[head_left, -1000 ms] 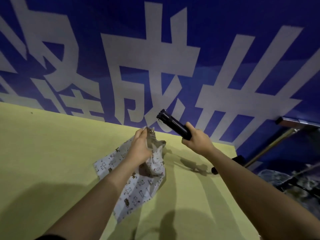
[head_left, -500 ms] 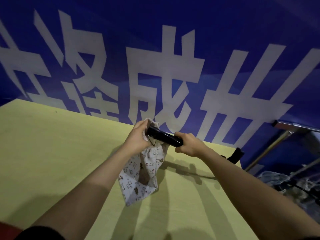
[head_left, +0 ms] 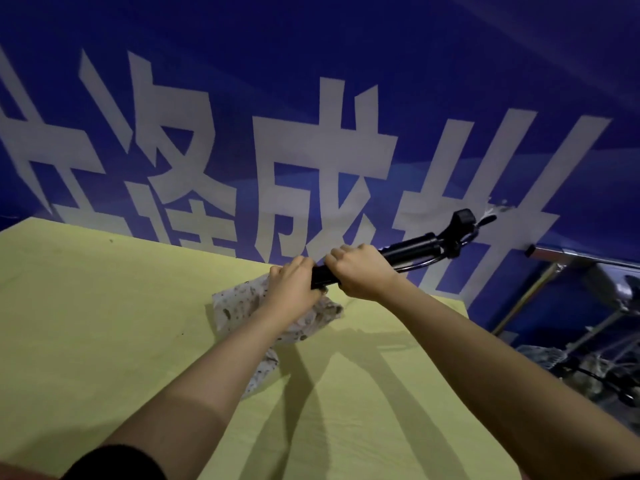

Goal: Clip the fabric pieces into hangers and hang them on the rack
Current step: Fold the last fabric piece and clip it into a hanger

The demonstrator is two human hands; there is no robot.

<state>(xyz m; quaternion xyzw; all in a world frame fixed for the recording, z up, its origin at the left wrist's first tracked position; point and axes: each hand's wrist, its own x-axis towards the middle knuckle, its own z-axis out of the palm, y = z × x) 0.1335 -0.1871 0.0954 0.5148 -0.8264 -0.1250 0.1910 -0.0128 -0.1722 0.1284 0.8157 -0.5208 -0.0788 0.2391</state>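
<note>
Fabric (head_left: 242, 303) with a small dark print on white lies bunched on the yellow-green table (head_left: 86, 306), partly under our left forearm, with one corner trailing toward us along the tabletop. We have both hands up at the black hanger (head_left: 408, 249), which we hold just above the cloth. Our left hand (head_left: 292, 284) has its fingers curled over the near end of the hanger bar, right where the cloth rises to meet it; whether the cloth is also caught in that grip we cannot tell, since the hand covers the spot. Our right hand (head_left: 360, 271) is wrapped in a fist around the bar just beside the left, knuckles up. From the right fist the bar runs up and to the right, tilted, and ends in a black clip (head_left: 459, 225) (the far one, standing out against the white lettering) with a thin wire loop curving beneath it.

Behind the table hangs a blue banner (head_left: 311, 81) with large white characters. To the right, past the table's edge, a metal rack (head_left: 571, 258) shows its top rail and slanted legs, and lower down on that side we make out more printed cloth in dim light, too dark to describe further. A dark sleeve (head_left: 114, 462) shows at our left upper arm.
</note>
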